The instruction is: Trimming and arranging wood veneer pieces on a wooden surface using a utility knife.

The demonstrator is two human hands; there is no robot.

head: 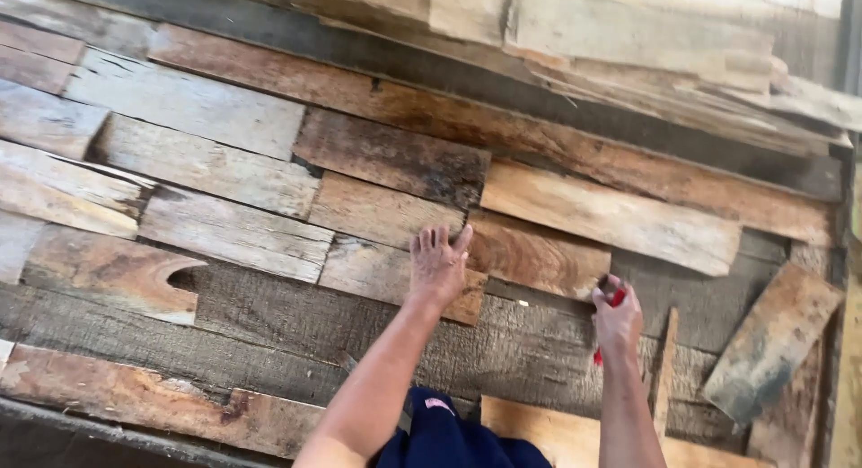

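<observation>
Your left hand (437, 268) lies flat on a short plank (395, 275), fingers spread wide and pressing down, likely to pin it in its row. Your right hand (618, 320) is closed around a red tool (614, 298) just right of that plank, its tip near the next plank's (539, 252) end; most of the tool is hidden in your fist. The planks are rough, weathered offcuts, grey to reddish brown, laid in staggered rows over a dark board backing (296, 320). Loose slats (646, 46) are stacked above.
</observation>
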